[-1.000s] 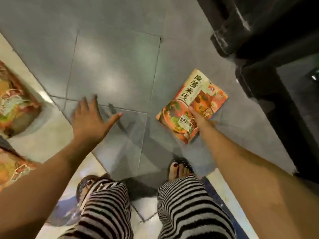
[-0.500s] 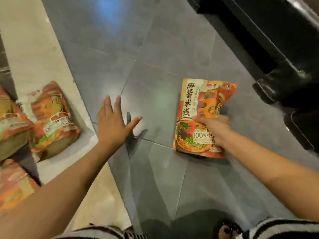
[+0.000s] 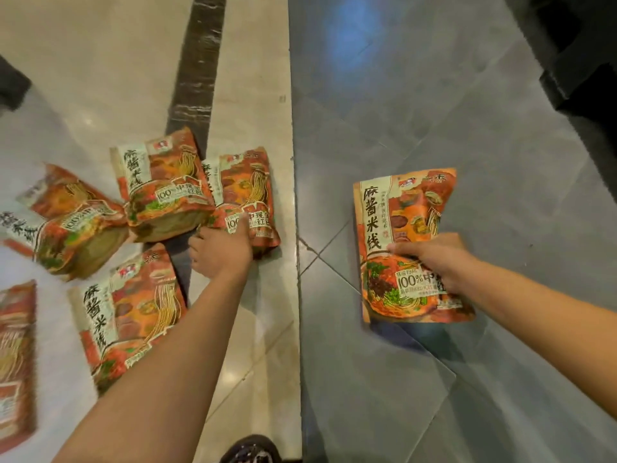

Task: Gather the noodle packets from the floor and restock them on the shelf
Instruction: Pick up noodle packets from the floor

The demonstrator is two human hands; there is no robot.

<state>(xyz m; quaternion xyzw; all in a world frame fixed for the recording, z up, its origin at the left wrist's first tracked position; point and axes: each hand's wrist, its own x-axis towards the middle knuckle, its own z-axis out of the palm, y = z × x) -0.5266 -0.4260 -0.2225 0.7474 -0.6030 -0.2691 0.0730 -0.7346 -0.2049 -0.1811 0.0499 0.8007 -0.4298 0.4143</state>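
Occlusion: left forearm (image 3: 167, 362) covers the lower right corner of the lower noodle packet (image 3: 127, 312), and the bottom edge of the centre noodle packet (image 3: 248, 188) disappears under the left hand (image 3: 222, 253).
Cut off: edge noodle packet (image 3: 16, 355) at the lower left runs out of the frame and is smeared; only the tip of a dark shoe (image 3: 250, 451) shows at the bottom edge.
Hard to make out: blurred noodle packets (image 3: 66, 225) at the left overlap, so their outlines and print cannot be read cleanly; the dark shape (image 3: 581, 61) in the upper right is too dark to identify.
Left hand: fingers curled, thumb laid over the printed front, gripping the centre noodle packet at its lower edge.
Right hand (image 3: 434, 262): closed on the right-side noodle packet (image 3: 400, 222), thumb across the front near the middle of its right side, the other fingers hidden behind it.
Right-side noodle packet: face up over the grey floor tiles (image 3: 434, 95), right of centre, with a shadow below its lower edge; whether it touches the floor cannot be told.
Centre noodle packet: on the beige floor tiles (image 3: 100, 61), just left of the seam with the grey ones.
Leaning noodle packet (image 3: 160, 182): just left of the centre one, overlapping its left edge, its base lying over the dark floor stripe (image 3: 193, 61).
Lower noodle packet: face up, below the leaning one.
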